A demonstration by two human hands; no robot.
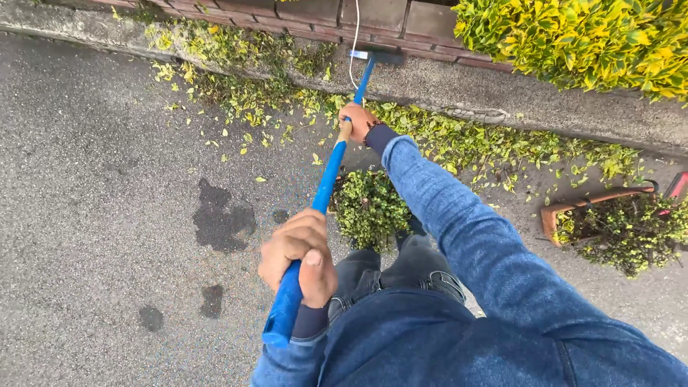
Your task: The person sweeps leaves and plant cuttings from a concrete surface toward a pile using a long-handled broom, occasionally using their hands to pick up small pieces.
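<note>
Dark stains (222, 222): wet-looking patches on the asphalt, far left.
Left hand (299, 256): fist clamped round the near end of the blue handle (326, 183).
Handle: angled up and away to the broom head (376, 56) at the kerb.
Right hand (356, 120): wrapped round the handle farther up.
Swept pile (369, 208): green clippings, just right of the handle.
Planter (595, 201): far right, leafy.

The grey asphalt ground (93, 215) carries dark wet stains (222, 218), many scattered yellow-green hedge clippings (459, 140) along the concrete kerb (502, 93), a swept leaf pile (369, 208), and a dustpan (609, 222) full of leaves.
</note>
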